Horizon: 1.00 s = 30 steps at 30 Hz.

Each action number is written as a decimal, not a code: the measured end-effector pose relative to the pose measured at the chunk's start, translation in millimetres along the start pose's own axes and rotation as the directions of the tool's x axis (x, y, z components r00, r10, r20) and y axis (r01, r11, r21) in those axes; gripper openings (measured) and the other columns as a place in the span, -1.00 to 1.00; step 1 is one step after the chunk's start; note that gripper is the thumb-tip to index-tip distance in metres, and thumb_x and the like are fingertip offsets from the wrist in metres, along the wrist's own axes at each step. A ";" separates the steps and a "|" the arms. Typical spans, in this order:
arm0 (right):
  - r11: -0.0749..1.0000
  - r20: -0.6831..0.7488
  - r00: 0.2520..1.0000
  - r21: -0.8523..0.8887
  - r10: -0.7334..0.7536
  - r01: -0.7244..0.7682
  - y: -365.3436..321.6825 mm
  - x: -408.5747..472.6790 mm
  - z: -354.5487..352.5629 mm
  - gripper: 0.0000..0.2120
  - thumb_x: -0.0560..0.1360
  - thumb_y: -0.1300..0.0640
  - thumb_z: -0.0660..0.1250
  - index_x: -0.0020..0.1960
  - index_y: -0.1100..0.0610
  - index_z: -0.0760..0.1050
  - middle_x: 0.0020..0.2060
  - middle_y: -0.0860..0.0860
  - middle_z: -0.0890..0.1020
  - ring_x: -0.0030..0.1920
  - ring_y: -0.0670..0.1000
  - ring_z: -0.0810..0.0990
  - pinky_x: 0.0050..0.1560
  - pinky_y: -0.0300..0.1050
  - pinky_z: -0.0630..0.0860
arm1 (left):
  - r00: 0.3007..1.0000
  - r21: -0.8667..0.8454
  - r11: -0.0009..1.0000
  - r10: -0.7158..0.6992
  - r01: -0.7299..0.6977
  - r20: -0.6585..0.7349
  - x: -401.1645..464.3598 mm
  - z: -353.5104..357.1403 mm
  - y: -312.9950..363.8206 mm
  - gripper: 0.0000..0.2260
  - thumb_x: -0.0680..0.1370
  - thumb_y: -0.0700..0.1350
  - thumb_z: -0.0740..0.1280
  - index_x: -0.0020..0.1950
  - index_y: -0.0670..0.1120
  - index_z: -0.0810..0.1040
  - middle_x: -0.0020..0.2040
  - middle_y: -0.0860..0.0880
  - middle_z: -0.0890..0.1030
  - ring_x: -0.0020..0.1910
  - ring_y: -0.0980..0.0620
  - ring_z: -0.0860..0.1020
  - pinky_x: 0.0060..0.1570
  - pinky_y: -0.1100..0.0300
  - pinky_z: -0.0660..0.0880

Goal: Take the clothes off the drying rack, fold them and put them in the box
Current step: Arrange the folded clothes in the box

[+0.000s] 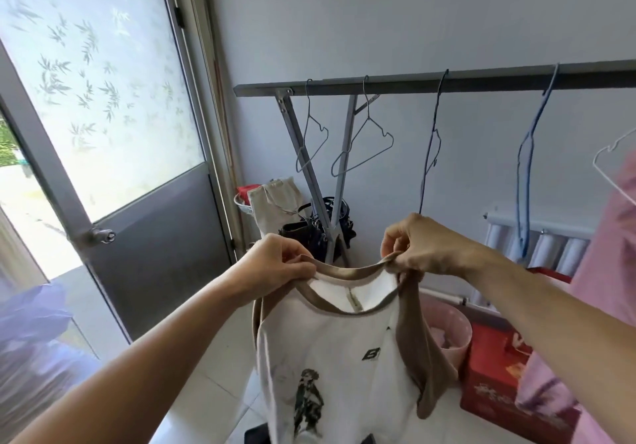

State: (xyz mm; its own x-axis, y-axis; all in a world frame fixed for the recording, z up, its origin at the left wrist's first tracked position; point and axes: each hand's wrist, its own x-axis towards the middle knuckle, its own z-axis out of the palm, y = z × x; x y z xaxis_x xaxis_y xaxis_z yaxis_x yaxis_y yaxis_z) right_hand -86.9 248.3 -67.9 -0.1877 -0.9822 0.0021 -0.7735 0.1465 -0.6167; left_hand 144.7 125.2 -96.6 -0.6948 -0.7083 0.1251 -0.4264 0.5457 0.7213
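Hands [347, 258] pinch a white T-shirt [337, 368] by its collar before drying rack [413, 80], wall and half-open door [103, 127].

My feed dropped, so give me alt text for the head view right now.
Both hands, left and right, pinch the shoulders of a white T-shirt with tan trim, holding it up before a drying rack with empty hangers. A red box sits lower right.

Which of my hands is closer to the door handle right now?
Left. The left hand is nearer the door handle; the right hand holds the shirt farther away.
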 end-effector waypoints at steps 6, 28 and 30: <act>0.719 0.186 0.983 0.683 -0.004 -0.127 18.1 9.6 24.5 -0.79 0.55 0.33 0.23 -0.09 0.16 0.62 -0.26 0.09 0.61 -0.25 -0.02 0.55 -0.16 -0.13 0.44 | 0.988 -0.118 0.993 0.005 -0.023 -0.152 4.8 -5.8 12.0 -0.88 0.57 -0.05 0.38 -0.17 0.09 0.57 -0.31 0.10 0.65 -0.35 0.17 0.56 -0.22 0.23 0.47; 0.994 -0.068 0.995 -0.083 0.066 -0.072 -26.6 109.7 124.9 -0.82 0.34 0.21 0.21 -0.26 0.02 0.56 -0.25 -0.02 0.66 -0.12 0.09 0.65 -0.05 0.04 0.62 | 0.942 0.023 0.999 -0.021 0.030 -0.334 21.4 -84.7 -37.4 -0.92 0.55 -0.02 0.39 -0.13 0.02 0.61 -0.35 0.10 0.63 -0.41 0.22 0.55 -0.25 0.25 0.47; 0.997 -0.077 0.996 0.051 0.054 -0.050 -24.0 124.8 112.7 -0.78 0.35 0.28 0.27 -0.33 -0.01 0.57 -0.32 -0.08 0.65 -0.18 0.00 0.64 -0.12 -0.08 0.58 | 0.951 -0.011 0.996 -0.084 0.084 -0.297 21.1 -103.3 -57.9 -0.86 0.50 0.04 0.46 -0.15 -0.01 0.66 -0.29 0.03 0.68 -0.36 0.17 0.60 -0.26 0.25 0.51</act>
State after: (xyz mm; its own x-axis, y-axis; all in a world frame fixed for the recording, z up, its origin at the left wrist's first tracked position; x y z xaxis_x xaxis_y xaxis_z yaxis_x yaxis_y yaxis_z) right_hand -23.5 109.1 -141.6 -0.2754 -0.9609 0.0298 -0.7315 0.1894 -0.6550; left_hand 214.6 32.4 -65.4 -0.4536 -0.8522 0.2608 -0.4766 0.4792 0.7370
